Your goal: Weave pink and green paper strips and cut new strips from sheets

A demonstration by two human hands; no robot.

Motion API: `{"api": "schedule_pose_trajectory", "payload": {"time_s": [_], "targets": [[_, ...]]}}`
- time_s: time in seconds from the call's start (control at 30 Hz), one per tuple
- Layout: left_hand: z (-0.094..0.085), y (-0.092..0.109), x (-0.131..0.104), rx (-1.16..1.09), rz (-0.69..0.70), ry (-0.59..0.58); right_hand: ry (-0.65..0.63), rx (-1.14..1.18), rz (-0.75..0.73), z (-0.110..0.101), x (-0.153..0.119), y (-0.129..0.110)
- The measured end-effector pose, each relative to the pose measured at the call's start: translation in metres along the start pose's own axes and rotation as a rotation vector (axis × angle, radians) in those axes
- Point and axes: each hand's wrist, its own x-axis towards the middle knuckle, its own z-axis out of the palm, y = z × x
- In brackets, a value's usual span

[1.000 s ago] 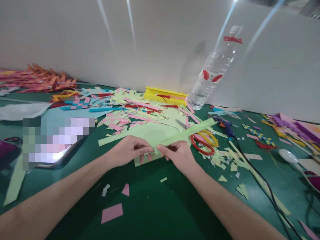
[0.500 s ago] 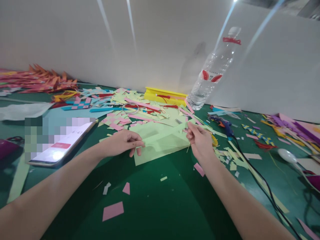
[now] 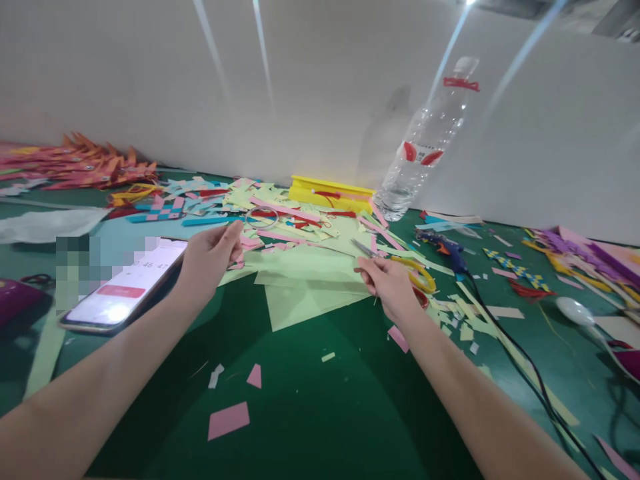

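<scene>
My left hand [image 3: 213, 253] is raised beside the phone, thumb and fingertips pinched together; whatever they may hold is too small to make out. My right hand [image 3: 393, 283] pinches the right end of a light green paper strip [image 3: 310, 270] between thumb and forefinger. Beneath the strip lies a larger light green sheet [image 3: 293, 307] on the table. Scissors with yellow handles [image 3: 424, 279] lie just behind my right hand, their blades pointing away to the left. My right hand partly hides them.
A phone [image 3: 120, 293] lies at left. A tilted plastic bottle [image 3: 425, 147] stands by the wall, near a yellow folded piece [image 3: 330, 192]. Paper scraps [image 3: 240, 200] cover the back. At right are a glue gun [image 3: 447, 250] with a black cord and a white spoon [image 3: 575, 311].
My left hand has moved left and up, away from the green sheet, and its fingers have pinched together. My right hand has shifted slightly left and down, uncovering more of the scissors.
</scene>
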Motion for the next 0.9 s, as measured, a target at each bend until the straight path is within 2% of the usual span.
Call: {"api": "schedule_pose_trajectory", "payload": {"time_s": [0.07,0.13,0.17,0.3,0.33,0.4,0.47,0.6,0.73,0.9], "targets": [[0.000,0.000,-0.005,0.059,0.069,0.049,-0.052,-0.063,0.019,0.005,-0.006,-0.002],[0.004,-0.001,-0.011,0.152,0.199,0.020,-0.097,-0.148,0.006,0.011,-0.013,-0.004],[0.007,-0.002,-0.014,0.201,0.308,-0.041,-0.124,-0.220,-0.020,0.014,-0.017,-0.006],[0.025,-0.004,-0.023,0.266,0.753,-0.298,-0.246,-0.748,-0.248,0.021,-0.028,-0.012],[0.028,-0.004,-0.025,0.281,0.834,-0.371,-0.236,-0.840,-0.279,0.019,-0.029,-0.015],[0.034,-0.006,-0.026,0.291,0.911,-0.474,-0.160,-0.962,-0.300,0.012,-0.026,-0.021],[0.036,-0.008,-0.026,0.292,0.932,-0.527,-0.031,-1.014,-0.344,-0.001,-0.021,-0.027],[0.036,-0.013,-0.025,0.313,0.919,-0.551,0.193,-1.094,-0.421,-0.034,-0.012,-0.025],[0.036,-0.015,-0.024,0.368,0.890,-0.592,0.145,-1.187,-0.424,-0.064,-0.007,-0.004],[0.035,-0.011,-0.024,0.419,0.816,-0.636,0.041,-1.231,-0.317,-0.085,-0.001,0.017]]}}
